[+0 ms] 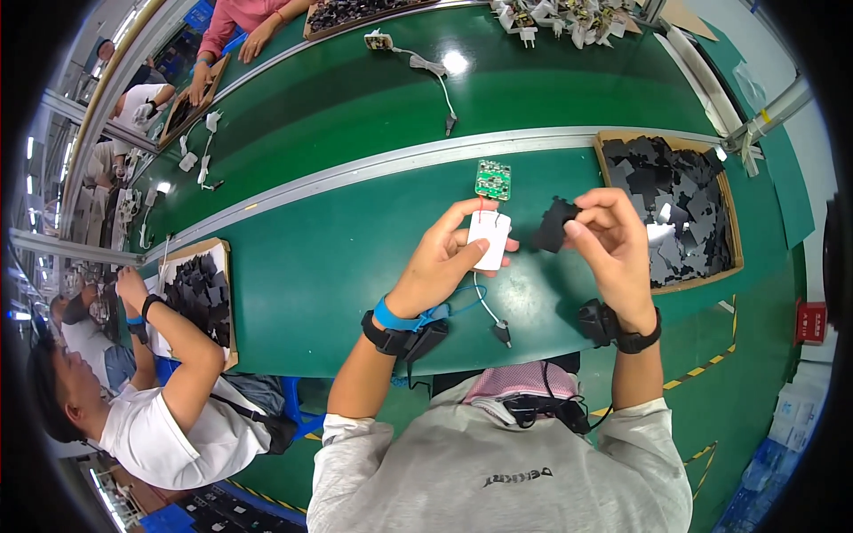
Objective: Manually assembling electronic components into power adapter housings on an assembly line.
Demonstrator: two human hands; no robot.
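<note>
1 white rectangular plastic case [495,242], 1 jagged black sheet [553,227]
Left hand [435,266] finger-clamps case; right hand [622,258] pinches sheet between fingertips.

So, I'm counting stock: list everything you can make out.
case: one, white, left fingers
board: one, green, beyond case
sheet: one, black, right fingers
trays: four, brown, left, right, top
loose sheets: many, black, in trays
bench: one, green, centre
cables: several, white, on bench
plugs: many, white, top right
co-workers: several, white or pink tops, left
box: one, red, right edge
wristband: one, blue, left wrist
left fingers: one set, bare, centre
right fingers: one set, bare, centre
</note>
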